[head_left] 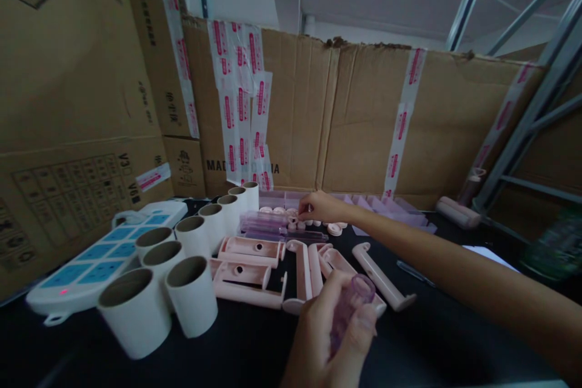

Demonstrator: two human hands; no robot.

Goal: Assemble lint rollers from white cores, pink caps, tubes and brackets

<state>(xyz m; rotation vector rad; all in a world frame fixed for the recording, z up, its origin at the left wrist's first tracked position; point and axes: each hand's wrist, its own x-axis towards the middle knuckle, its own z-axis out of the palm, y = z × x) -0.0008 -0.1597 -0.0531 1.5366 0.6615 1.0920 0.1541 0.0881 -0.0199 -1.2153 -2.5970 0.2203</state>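
In my left hand, close to the camera, is a clear purple plastic tube, its round open end pointing up and away. The fingers wrap around its sides and hide much of it. My right hand reaches in from the right to the far side of the table, fingertips pinched together among small round pink caps. Whatever lies between those fingertips is too small to make out. Just left of them lie more clear purple tubes. Pink plastic holder frames spread between both hands.
White cardboard tubes stand in rows at the left, beside a white power strip. Purple trays line the back cardboard wall. A pen and a pink roller-like part lie to the right, near a green bottle.
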